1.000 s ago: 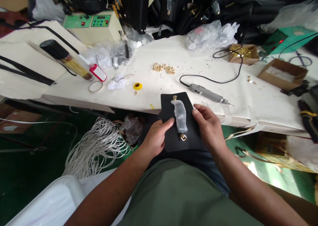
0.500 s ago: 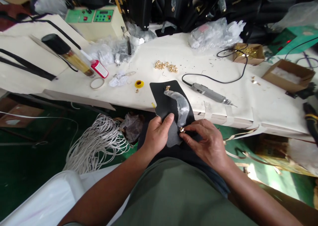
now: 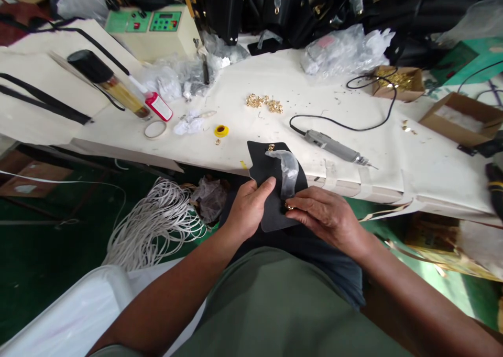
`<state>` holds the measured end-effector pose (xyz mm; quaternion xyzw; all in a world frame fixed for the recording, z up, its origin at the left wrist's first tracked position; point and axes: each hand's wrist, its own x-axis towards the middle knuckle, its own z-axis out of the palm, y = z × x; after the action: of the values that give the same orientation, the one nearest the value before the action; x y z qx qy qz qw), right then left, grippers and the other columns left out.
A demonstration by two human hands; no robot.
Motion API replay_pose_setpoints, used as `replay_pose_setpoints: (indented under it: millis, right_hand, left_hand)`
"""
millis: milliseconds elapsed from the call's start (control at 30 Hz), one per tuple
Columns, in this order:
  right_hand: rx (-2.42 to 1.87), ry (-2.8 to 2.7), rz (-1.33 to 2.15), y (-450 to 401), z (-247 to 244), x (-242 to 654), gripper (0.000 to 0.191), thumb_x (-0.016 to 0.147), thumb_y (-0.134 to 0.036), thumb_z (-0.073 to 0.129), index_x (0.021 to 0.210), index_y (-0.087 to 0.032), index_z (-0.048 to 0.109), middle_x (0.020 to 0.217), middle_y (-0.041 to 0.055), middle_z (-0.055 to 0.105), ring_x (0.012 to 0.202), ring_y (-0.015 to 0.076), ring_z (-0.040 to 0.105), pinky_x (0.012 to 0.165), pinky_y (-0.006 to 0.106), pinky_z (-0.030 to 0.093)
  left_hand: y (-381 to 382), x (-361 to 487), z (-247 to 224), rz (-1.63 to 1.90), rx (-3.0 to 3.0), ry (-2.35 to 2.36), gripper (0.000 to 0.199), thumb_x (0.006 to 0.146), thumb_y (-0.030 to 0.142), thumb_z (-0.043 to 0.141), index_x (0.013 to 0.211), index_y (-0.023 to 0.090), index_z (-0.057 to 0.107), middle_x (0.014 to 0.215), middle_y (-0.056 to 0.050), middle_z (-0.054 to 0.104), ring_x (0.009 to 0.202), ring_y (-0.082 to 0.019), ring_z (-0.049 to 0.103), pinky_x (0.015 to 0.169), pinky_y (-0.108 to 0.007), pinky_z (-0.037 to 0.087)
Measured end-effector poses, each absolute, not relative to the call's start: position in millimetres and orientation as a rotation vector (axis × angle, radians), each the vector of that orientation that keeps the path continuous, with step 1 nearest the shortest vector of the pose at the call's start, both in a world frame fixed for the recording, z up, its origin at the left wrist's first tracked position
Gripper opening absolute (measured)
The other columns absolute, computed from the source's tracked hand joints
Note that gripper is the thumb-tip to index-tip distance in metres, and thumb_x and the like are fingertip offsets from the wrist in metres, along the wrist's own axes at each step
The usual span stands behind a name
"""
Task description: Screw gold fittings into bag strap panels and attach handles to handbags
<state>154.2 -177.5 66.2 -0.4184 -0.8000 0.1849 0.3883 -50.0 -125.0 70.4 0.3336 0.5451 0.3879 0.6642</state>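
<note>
My left hand [image 3: 251,205] grips the left edge of a black leather panel [image 3: 271,221], thumb on top, over my lap at the table's front edge. A strap handle wrapped in clear plastic [image 3: 290,171] curves across the panel. One gold metal fitting [image 3: 271,147] sits at the handle's far end. At its near end, my right hand [image 3: 324,213] pinches another gold fitting [image 3: 288,206] between thumb and fingers, which partly hide it. A grey electric screwdriver [image 3: 334,147] lies on the table beyond my right hand.
Small gold fittings [image 3: 257,101] lie heaped mid-table. A yellow tape roll [image 3: 221,131], a red glue bottle [image 3: 159,107] and a spray can [image 3: 106,82] stand or lie to the left. At right are open cardboard boxes [image 3: 458,117]. The screwdriver's black cable [image 3: 341,129] loops across the table.
The panel has turned and tilted slightly, its far end shifting right and nearer. My right-hand fingers have closed further over the near fitting, covering more of it.
</note>
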Motion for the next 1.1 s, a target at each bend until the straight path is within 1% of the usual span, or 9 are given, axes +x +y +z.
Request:
replay_pose_setpoints:
  millis: [133,267,367,567,767,867,967,1033,1100]
  right_hand:
    - [-1.032,-2.048,0.533,-173.4,69.1,155.6,0.021,0.100,-0.021,0.069,0.120,-0.023,0.072,0.105,0.0078,0.077,0.092,0.0185,0.074,0.079,0.031,0.059]
    - [-1.109,-1.999,0.389,-176.1,67.0,148.6,0.013,0.098,-0.021,0.072,0.110,-0.023,0.073,0.097,0.0060,0.079,0.083,0.0183,0.074,0.075,0.033,0.057]
    - [-1.147,-1.991,0.296,-178.5,63.5,144.5,0.012,0.096,-0.019,0.073,0.107,-0.023,0.073,0.094,0.0050,0.079,0.079,0.0179,0.073,0.072,0.033,0.054]
    - [-1.091,-2.017,0.228,-182.9,59.4,148.7,0.025,0.096,-0.016,0.072,0.119,-0.025,0.073,0.100,0.0061,0.079,0.081,0.0182,0.072,0.073,0.033,0.054]
    - [-1.039,-2.061,0.224,-184.6,58.3,152.6,0.034,0.096,-0.012,0.071,0.127,-0.025,0.071,0.103,0.0072,0.079,0.083,0.0193,0.071,0.074,0.035,0.055]
    - [-1.037,-2.046,0.226,-185.0,58.8,151.2,0.035,0.093,-0.014,0.075,0.126,-0.026,0.071,0.103,0.0067,0.079,0.084,0.0194,0.072,0.075,0.035,0.056]
    - [-1.028,-2.014,0.247,-188.3,61.2,149.4,0.038,0.091,-0.015,0.078,0.127,-0.025,0.071,0.104,0.0075,0.078,0.086,0.0200,0.072,0.076,0.036,0.057]
    - [-1.035,-1.991,0.245,-191.7,62.7,149.2,0.041,0.090,-0.017,0.079,0.129,-0.025,0.069,0.105,0.0082,0.077,0.088,0.0211,0.072,0.077,0.037,0.057]
    - [-1.077,-1.974,0.201,-194.6,63.0,150.2,0.046,0.088,-0.026,0.084,0.132,-0.026,0.068,0.109,0.0099,0.076,0.095,0.0239,0.072,0.080,0.039,0.057]
  left_hand:
    - [-124.6,-49.7,70.5,0.872,0.750,1.228,0.047,0.072,0.053,0.090,0.065,0.019,0.058,0.056,0.005,0.055,0.053,-0.012,0.051,0.053,-0.026,0.036]
    - [-125.7,-49.4,68.7,0.872,0.753,1.186,0.046,0.075,0.054,0.087,0.068,0.018,0.059,0.059,0.005,0.056,0.055,-0.011,0.050,0.053,-0.025,0.034]
    - [-125.5,-50.1,67.3,0.879,0.773,1.173,0.047,0.076,0.053,0.087,0.067,0.018,0.057,0.059,0.006,0.053,0.054,-0.009,0.046,0.053,-0.025,0.032]
    - [-123.8,-50.4,67.0,0.890,0.794,1.219,0.059,0.074,0.054,0.088,0.060,0.021,0.041,0.054,0.007,0.041,0.051,-0.008,0.037,0.051,-0.026,0.025]
    - [-124.9,-49.7,68.7,0.861,0.792,1.209,0.057,0.074,0.055,0.088,0.061,0.021,0.044,0.054,0.007,0.041,0.050,-0.008,0.037,0.050,-0.026,0.024]
    - [-124.4,-50.3,70.2,0.876,0.775,1.233,0.058,0.071,0.054,0.090,0.061,0.021,0.043,0.053,0.008,0.042,0.048,-0.007,0.039,0.049,-0.026,0.026]
    - [-122.9,-50.3,73.6,0.895,0.728,1.221,0.054,0.070,0.052,0.091,0.063,0.021,0.047,0.054,0.007,0.050,0.049,-0.009,0.046,0.049,-0.025,0.031]
    - [-121.7,-49.3,77.7,0.905,0.685,1.191,0.048,0.070,0.051,0.091,0.067,0.019,0.054,0.058,0.005,0.059,0.051,-0.011,0.053,0.051,-0.025,0.037]
    - [-120.5,-47.5,83.1,0.918,0.635,1.151,0.043,0.070,0.048,0.092,0.072,0.017,0.061,0.064,0.003,0.067,0.056,-0.013,0.060,0.056,-0.026,0.045]
